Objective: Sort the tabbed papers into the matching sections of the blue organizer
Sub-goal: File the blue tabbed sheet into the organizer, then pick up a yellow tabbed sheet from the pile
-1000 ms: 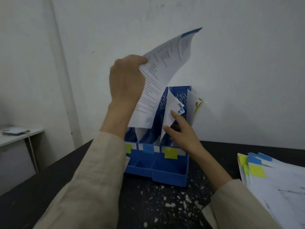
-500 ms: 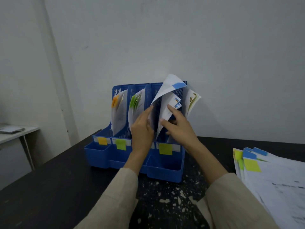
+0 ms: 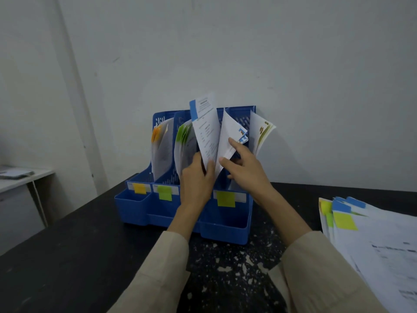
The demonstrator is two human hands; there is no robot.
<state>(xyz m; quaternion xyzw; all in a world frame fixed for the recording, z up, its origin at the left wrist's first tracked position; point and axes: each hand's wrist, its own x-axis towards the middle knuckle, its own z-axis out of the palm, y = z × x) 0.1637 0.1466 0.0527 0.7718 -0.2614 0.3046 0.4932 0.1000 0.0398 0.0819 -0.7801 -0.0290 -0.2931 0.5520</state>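
Sheet (image 3: 206, 134) upright, long axis vertical, blue tab topmost, pinched by left hand (image 3: 196, 177) in organizer (image 3: 225, 220); right hand (image 3: 246, 168) fingers straight, parting papers (image 3: 230, 136).

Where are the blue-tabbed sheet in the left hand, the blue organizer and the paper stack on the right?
blue-tabbed sheet (image 3: 206, 134): head view, middle of the printed page.
blue organizer (image 3: 225, 224): head view, front wall of the right tray.
paper stack (image 3: 388, 251): head view, top sheet.

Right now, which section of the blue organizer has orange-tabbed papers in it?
The leftmost section of the blue organizer. Its papers bear orange tabs; the next section's are green, and blue ones stand further right.
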